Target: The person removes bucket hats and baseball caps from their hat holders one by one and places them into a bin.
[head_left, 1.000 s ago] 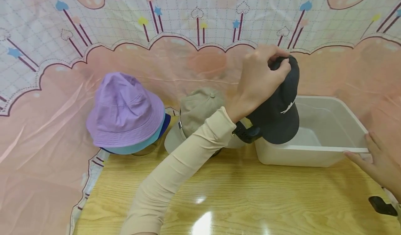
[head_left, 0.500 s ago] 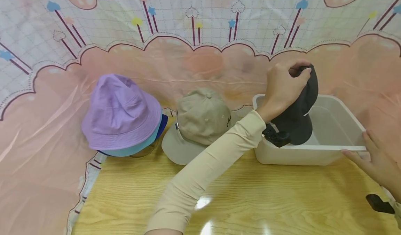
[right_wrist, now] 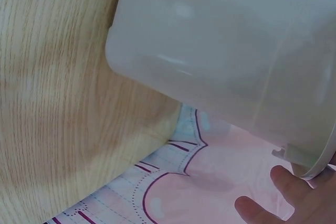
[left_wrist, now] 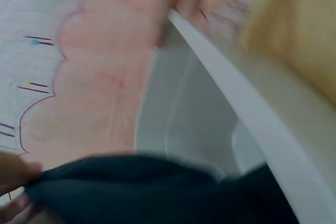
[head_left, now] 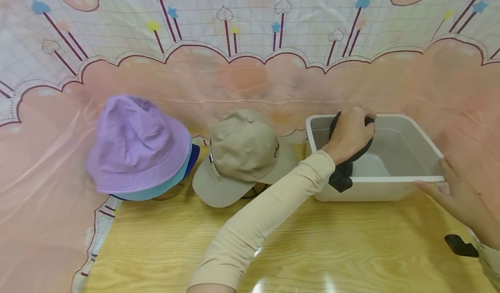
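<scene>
My left hand (head_left: 350, 133) pinches a black baseball cap (head_left: 361, 153) by its upper edge. The cap hangs partly inside the left end of a pale grey plastic bin (head_left: 375, 179), its lower part hidden by my hand and wrist. In the left wrist view the dark cap (left_wrist: 131, 187) stretches along the bin's wall, blurred. My right hand (head_left: 461, 193) holds the bin's front right corner, its thumb outside the front rim and other fingertips at the side rim. Spread fingers (right_wrist: 289, 184) show beside that rim in the right wrist view.
Beige baseball caps (head_left: 246, 149) sit on the wooden table (head_left: 297, 241), left of the bin. Further left is a stack of bucket hats with a purple one (head_left: 136, 145) on top and blue brims below. A patterned pink and white cloth (head_left: 242, 80) hangs behind.
My left hand has carried the black cap from above the bin's left side down into it. My right hand stays at the bin's corner. The head view has shifted slightly.
</scene>
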